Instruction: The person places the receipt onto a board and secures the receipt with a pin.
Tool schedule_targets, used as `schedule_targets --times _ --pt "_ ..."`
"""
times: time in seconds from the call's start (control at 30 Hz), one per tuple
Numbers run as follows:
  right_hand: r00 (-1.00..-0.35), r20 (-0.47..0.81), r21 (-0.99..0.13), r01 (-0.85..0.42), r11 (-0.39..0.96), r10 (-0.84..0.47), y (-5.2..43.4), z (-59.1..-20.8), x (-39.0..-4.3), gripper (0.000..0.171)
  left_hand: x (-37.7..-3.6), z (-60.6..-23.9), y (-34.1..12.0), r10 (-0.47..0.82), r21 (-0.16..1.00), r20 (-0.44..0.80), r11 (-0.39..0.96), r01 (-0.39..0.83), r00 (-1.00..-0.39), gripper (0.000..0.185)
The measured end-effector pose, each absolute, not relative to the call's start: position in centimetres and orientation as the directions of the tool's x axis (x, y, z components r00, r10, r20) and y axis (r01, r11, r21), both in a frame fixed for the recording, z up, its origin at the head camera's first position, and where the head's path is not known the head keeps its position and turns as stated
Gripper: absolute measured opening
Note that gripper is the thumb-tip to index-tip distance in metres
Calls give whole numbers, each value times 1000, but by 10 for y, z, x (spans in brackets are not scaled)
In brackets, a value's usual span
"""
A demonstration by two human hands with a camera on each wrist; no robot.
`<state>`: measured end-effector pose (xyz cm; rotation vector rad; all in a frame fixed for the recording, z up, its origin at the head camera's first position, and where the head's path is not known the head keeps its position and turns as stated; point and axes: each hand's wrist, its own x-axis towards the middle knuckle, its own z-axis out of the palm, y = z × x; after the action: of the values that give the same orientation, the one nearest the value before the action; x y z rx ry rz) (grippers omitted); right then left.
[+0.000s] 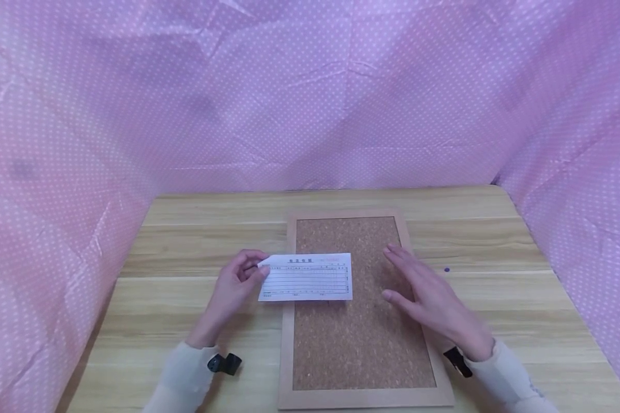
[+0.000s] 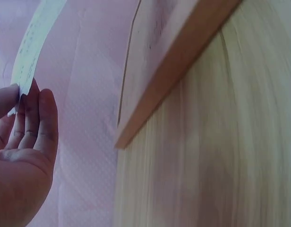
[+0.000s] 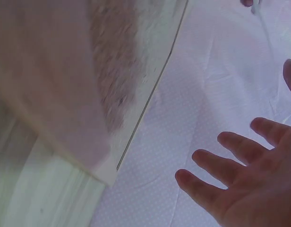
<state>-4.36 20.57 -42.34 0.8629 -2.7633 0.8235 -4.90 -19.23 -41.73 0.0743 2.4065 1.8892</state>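
Observation:
A white printed receipt slip (image 1: 306, 278) with ruled lines hangs over the left part of the framed cork board (image 1: 364, 338). My left hand (image 1: 236, 285) pinches its left end between thumb and fingers. In the left wrist view the slip (image 2: 34, 45) is seen nearly edge-on and bends a little, with the left hand (image 2: 25, 142) below it. Over the board's right side is my right hand (image 1: 436, 295), fingers extended and thumb apart, holding nothing. The right wrist view also shows the right hand (image 3: 254, 170) with its fingers spread.
A small dark blue pin-like thing (image 1: 446, 269) lies on the wooden table (image 1: 212, 229) to the right of the board. Pink dotted cloth (image 1: 310, 103) hangs behind the table and on both sides. Each wrist wears a black device (image 1: 224, 363).

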Motion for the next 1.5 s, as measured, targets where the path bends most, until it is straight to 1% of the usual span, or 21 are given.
schedule_targets --times 0.27,0.63,0.73,0.93,1.07,1.17,1.5 --pt "-855 265 -586 -510 630 -446 198 -420 -36 82 -50 -419 -169 84 982 -8 188 8 -996 23" --pt "-877 250 -696 -457 553 -410 192 -415 -32 78 -51 -418 -144 69 990 11 142 21 -998 25" --pt "-879 266 -726 -453 517 -396 190 -416 -32 76 -51 -419 -139 69 991 12 135 21 -998 25" --pt "-881 300 -787 -445 427 -365 189 -416 -35 66 -52 -418 -132 90 992 -8 129 4 -996 25" --pt "-900 285 -817 -409 406 -331 189 -416 -36 53 -52 -419 -128 101 992 -10 129 3 -995 25" --pt "-909 276 -827 -390 404 -312 189 -418 -36 46 -52 -419 -125 105 991 -9 133 5 -994 25" --pt "-917 271 -844 -373 385 -293 190 -419 -37 39 -51 -420 -116 101 988 -35 153 -19 -994 24"
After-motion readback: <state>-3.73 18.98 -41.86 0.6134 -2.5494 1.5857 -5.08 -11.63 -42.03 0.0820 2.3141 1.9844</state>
